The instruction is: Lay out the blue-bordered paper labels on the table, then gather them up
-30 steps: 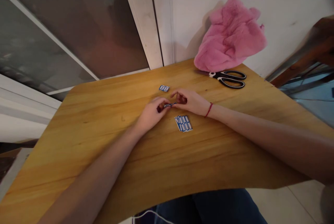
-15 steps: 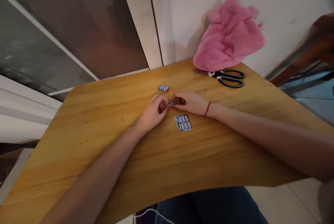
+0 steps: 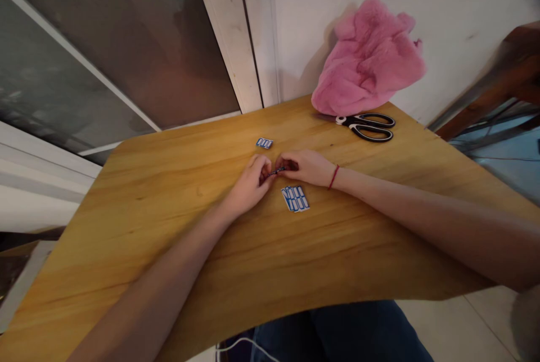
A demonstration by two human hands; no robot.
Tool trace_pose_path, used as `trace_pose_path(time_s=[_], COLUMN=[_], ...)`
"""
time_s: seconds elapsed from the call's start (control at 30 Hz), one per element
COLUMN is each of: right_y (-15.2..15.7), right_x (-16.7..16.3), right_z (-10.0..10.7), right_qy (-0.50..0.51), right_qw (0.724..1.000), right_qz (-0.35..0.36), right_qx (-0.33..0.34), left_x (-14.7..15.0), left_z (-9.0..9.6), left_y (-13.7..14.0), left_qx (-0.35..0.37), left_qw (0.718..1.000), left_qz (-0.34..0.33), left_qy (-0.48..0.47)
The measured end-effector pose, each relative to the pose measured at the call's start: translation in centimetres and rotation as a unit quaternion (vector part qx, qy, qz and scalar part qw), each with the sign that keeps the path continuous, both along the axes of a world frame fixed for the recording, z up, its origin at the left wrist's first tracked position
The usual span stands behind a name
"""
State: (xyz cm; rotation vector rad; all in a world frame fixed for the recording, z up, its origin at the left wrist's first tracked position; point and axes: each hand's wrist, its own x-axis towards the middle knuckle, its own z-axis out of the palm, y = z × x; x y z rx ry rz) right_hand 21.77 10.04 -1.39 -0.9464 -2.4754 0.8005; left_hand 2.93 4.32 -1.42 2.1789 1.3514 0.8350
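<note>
Between my two hands is a small sheet of blue-and-white labels (image 3: 277, 171), seen nearly edge-on. My left hand (image 3: 252, 185) pinches its left end between thumb and fingers. At the other end, the fingertips of my right hand (image 3: 307, 166) are closed on the same sheet; a red string circles that wrist. Most of the sheet is hidden by the fingers. Just below the hands, a fanned stack of blue-bordered label sheets (image 3: 296, 199) lies on the wooden table (image 3: 202, 171). A smaller piece of label sheet (image 3: 264, 143) rests beyond my left hand.
Black-handled scissors (image 3: 366, 127) lie at the back right, their blades partly under a pink plush cloth (image 3: 371, 61) that leans against the white wall (image 3: 455, 41). A glass sliding door (image 3: 169, 41) stands behind the table's left side.
The label sheet between my hands has tipped, so its printed face shows less and it looks thinner. Both hands keep their hold, nearly in place. The other sheets have not moved.
</note>
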Motion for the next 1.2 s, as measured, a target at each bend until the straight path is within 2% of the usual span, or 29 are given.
trace_pose_path(time_s=[0.1, 0.3, 0.7, 0.8, 0.9, 1.03, 1.2], right_y=[0.0, 0.1, -0.1, -0.1, 0.0, 0.1, 0.2], right_x=[0.0, 0.1, 0.1, -0.2, -0.6, -1.0, -0.9], right_z=[-0.1, -0.6, -0.2, -0.1, -0.1, 0.1, -0.1], right_qy=[0.011, 0.066, 0.119, 0.123, 0.094, 0.052, 0.084], right_qw=[1.0, 0.997, 0.989, 0.987, 0.991, 0.994, 0.99], right_qz=[-0.006, -0.02, -0.02, -0.016, -0.038, -0.082, -0.105], right_qx=[-0.01, -0.028, -0.083, -0.102, -0.089, -0.051, -0.043], left_x=[-0.1, -0.3, -0.4, -0.3, -0.4, -1.3, -3.0], left_z=[-0.2, -0.4, -0.4, 0.0, 0.5, 1.4, 3.0], left_y=[0.0, 0.3, 0.4, 0.4, 0.7, 2.1, 5.2], left_qx=[-0.019, -0.118, -0.17, -0.126, -0.101, -0.151, -0.194], left_qw=[1.0, 0.982, 0.962, 0.967, 0.968, 0.96, 0.962], left_qz=[0.002, 0.021, 0.052, 0.101, 0.143, 0.147, 0.176], left_qy=[-0.023, -0.148, -0.208, -0.195, -0.18, -0.185, -0.074])
